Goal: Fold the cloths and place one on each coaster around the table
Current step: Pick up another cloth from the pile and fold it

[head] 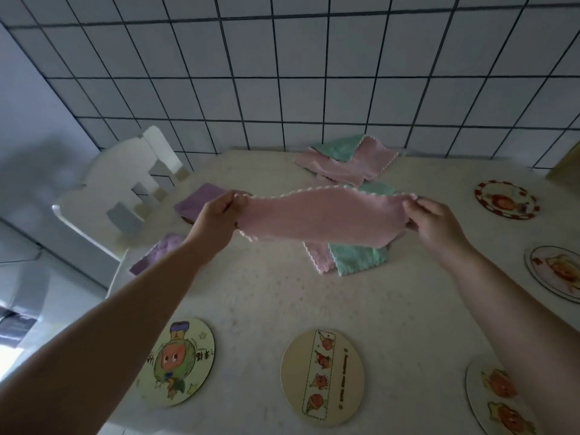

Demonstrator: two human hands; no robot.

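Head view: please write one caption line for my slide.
Both hands, left and right, stretch a pink cloth above the table.

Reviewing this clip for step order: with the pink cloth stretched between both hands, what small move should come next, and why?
Probably bring the left hand across to the right hand, doubling the pink cloth. It hangs in the air as a long strip, pinched at each end, too long for a coaster. The near coaster lies bare for placing afterwards.
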